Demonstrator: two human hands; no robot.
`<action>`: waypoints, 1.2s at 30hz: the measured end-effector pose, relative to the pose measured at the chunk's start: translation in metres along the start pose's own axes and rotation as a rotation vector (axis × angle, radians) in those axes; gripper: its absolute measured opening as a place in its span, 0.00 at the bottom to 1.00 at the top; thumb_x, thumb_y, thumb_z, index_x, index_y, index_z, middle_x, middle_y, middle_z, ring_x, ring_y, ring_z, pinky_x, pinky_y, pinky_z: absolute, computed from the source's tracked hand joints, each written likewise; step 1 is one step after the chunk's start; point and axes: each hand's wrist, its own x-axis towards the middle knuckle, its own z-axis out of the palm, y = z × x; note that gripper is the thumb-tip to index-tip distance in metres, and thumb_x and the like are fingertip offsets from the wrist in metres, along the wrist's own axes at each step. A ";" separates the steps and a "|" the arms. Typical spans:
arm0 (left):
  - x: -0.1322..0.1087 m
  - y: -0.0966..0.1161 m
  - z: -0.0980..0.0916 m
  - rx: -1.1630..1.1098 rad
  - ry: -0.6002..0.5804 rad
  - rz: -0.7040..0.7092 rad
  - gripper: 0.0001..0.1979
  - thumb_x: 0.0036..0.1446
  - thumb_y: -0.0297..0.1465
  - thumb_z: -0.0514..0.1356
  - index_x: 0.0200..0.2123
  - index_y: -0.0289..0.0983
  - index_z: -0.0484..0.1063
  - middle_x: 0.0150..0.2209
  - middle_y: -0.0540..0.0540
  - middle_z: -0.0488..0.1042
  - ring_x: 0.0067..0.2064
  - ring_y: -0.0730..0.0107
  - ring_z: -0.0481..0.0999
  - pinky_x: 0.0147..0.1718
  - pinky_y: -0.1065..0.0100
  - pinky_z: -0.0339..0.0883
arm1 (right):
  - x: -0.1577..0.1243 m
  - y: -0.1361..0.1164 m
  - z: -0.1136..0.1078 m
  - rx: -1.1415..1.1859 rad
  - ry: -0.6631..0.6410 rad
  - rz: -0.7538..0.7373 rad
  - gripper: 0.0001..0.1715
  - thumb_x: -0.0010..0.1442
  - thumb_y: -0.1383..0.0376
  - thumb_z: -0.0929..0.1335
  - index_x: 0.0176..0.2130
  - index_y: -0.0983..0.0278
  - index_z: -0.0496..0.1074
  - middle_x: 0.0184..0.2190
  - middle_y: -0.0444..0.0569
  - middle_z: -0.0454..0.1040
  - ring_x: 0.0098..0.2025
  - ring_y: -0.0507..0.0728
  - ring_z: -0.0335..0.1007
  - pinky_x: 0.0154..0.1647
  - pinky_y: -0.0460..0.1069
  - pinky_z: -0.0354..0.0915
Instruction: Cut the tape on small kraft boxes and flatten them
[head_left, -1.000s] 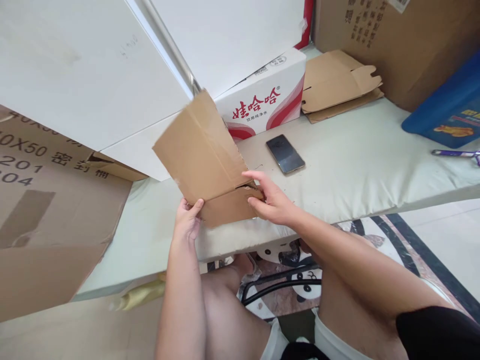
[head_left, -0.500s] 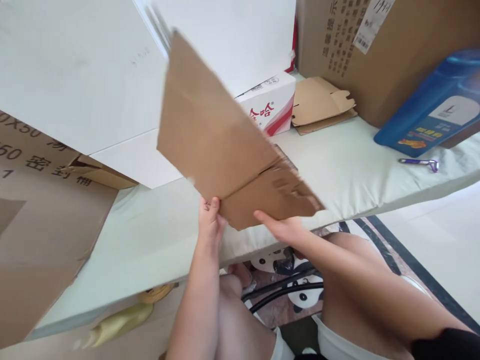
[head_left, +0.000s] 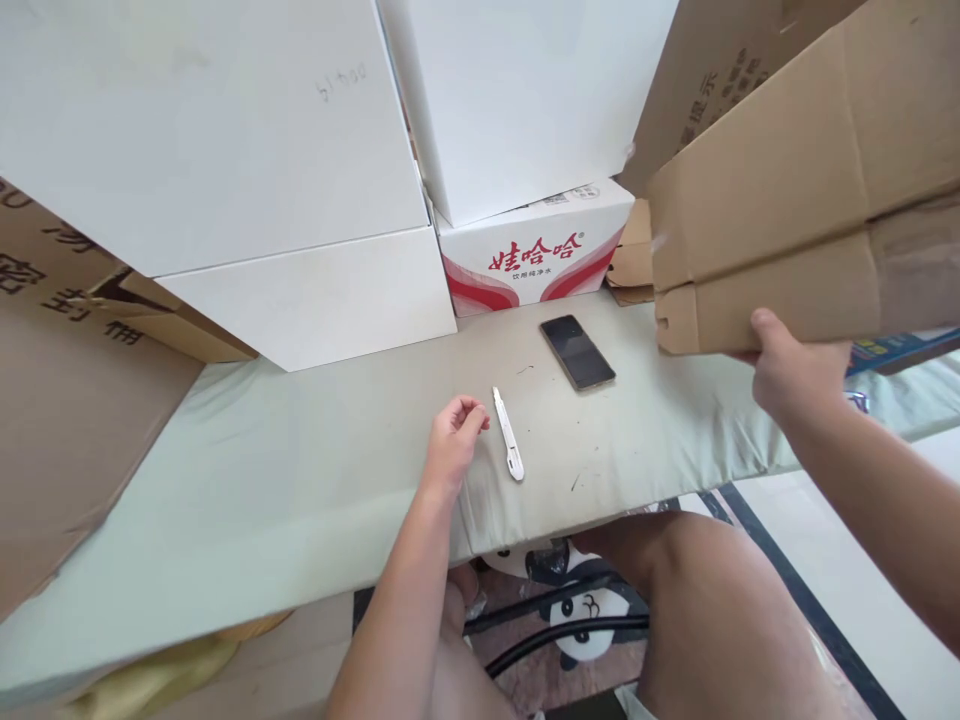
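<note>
My right hand [head_left: 799, 375] is closed on the lower edge of a large folded piece of brown cardboard [head_left: 780, 190], its thumb on the near face. The cardboard is held up at the right and hides part of the bottle and boxes behind it. My left hand [head_left: 456, 440] is closed with its fingers curled above the cloth, and nothing shows in it. Just right of its fingertips lies a white utility knife [head_left: 508, 435], apart from them. A dark phone [head_left: 577, 352] lies flat farther back.
White boxes [head_left: 300, 290] and a red-and-white carton [head_left: 536, 255] line the back of the cloth-covered surface [head_left: 337, 440]. A big brown box [head_left: 90, 420] stands left. Small dark scraps lie near the knife. A blue bottle [head_left: 892, 350] shows partly beneath the cardboard.
The cardboard has moved from the middle to the right in my right hand. My left hand has let go of it. The phone and utility knife have come into sight.
</note>
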 end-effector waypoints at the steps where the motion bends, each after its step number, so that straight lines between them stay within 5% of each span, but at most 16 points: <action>1: 0.001 -0.001 0.000 0.003 -0.001 -0.004 0.10 0.48 0.39 0.64 0.26 0.39 0.70 0.25 0.51 0.71 0.31 0.69 0.71 0.37 0.66 0.65 | 0.020 -0.015 0.003 0.255 0.190 0.055 0.37 0.70 0.51 0.58 0.73 0.55 0.47 0.74 0.65 0.50 0.73 0.66 0.57 0.41 0.54 0.78; 3: 0.003 -0.001 -0.001 0.012 -0.006 -0.013 0.10 0.47 0.39 0.64 0.26 0.39 0.70 0.25 0.51 0.71 0.31 0.69 0.71 0.37 0.67 0.65 | 0.057 -0.041 0.006 0.517 0.348 0.118 0.42 0.64 0.57 0.67 0.72 0.56 0.51 0.72 0.65 0.57 0.64 0.62 0.70 0.36 0.47 0.73; 7: 0.008 0.001 -0.003 0.013 0.000 -0.026 0.10 0.47 0.38 0.64 0.25 0.39 0.70 0.24 0.51 0.71 0.30 0.70 0.71 0.36 0.67 0.64 | 0.092 -0.058 0.008 0.581 0.072 0.304 0.38 0.64 0.51 0.66 0.67 0.64 0.60 0.59 0.70 0.73 0.47 0.60 0.81 0.36 0.49 0.73; 10: 0.011 0.004 -0.007 -0.007 0.007 -0.024 0.09 0.47 0.38 0.63 0.25 0.39 0.70 0.24 0.51 0.71 0.31 0.70 0.70 0.36 0.67 0.64 | 0.074 -0.040 0.016 0.328 -0.196 0.359 0.34 0.68 0.52 0.59 0.64 0.69 0.63 0.52 0.75 0.76 0.36 0.57 0.81 0.34 0.51 0.72; 14: 0.011 0.008 -0.012 -0.070 0.017 -0.005 0.06 0.47 0.35 0.62 0.26 0.39 0.71 0.25 0.51 0.71 0.31 0.70 0.71 0.36 0.67 0.64 | 0.024 -0.010 0.035 0.065 -0.313 0.319 0.19 0.62 0.60 0.65 0.49 0.67 0.72 0.45 0.67 0.80 0.28 0.57 0.78 0.30 0.52 0.69; 18: 0.002 0.009 -0.015 -0.159 0.042 0.031 0.03 0.44 0.30 0.60 0.26 0.40 0.69 0.25 0.52 0.69 0.30 0.71 0.70 0.33 0.69 0.62 | -0.016 -0.022 0.050 -0.125 -0.467 0.103 0.08 0.56 0.62 0.69 0.36 0.63 0.75 0.36 0.56 0.81 0.30 0.59 0.77 0.36 0.53 0.70; 23: -0.013 0.013 -0.038 -0.279 0.101 0.063 0.03 0.41 0.27 0.59 0.22 0.39 0.66 0.22 0.54 0.65 0.26 0.74 0.64 0.28 0.71 0.56 | -0.062 -0.107 0.085 -0.394 -0.622 -0.409 0.11 0.57 0.59 0.67 0.39 0.59 0.76 0.36 0.50 0.82 0.37 0.62 0.79 0.44 0.55 0.70; 28: -0.027 0.017 -0.083 -0.427 0.215 0.084 0.04 0.42 0.27 0.58 0.22 0.39 0.64 0.22 0.54 0.63 0.26 0.75 0.61 0.27 0.70 0.53 | -0.127 -0.219 0.159 -0.473 -0.751 -0.879 0.14 0.61 0.62 0.64 0.45 0.60 0.75 0.43 0.51 0.82 0.43 0.60 0.80 0.47 0.54 0.71; 36: -0.012 0.008 -0.148 -0.757 0.510 -0.083 0.10 0.45 0.28 0.61 0.25 0.41 0.59 0.25 0.53 0.61 0.28 0.73 0.64 0.32 0.67 0.58 | -0.206 -0.409 0.293 -0.276 -0.580 -1.408 0.24 0.62 0.69 0.62 0.57 0.65 0.71 0.57 0.58 0.71 0.51 0.61 0.75 0.50 0.55 0.71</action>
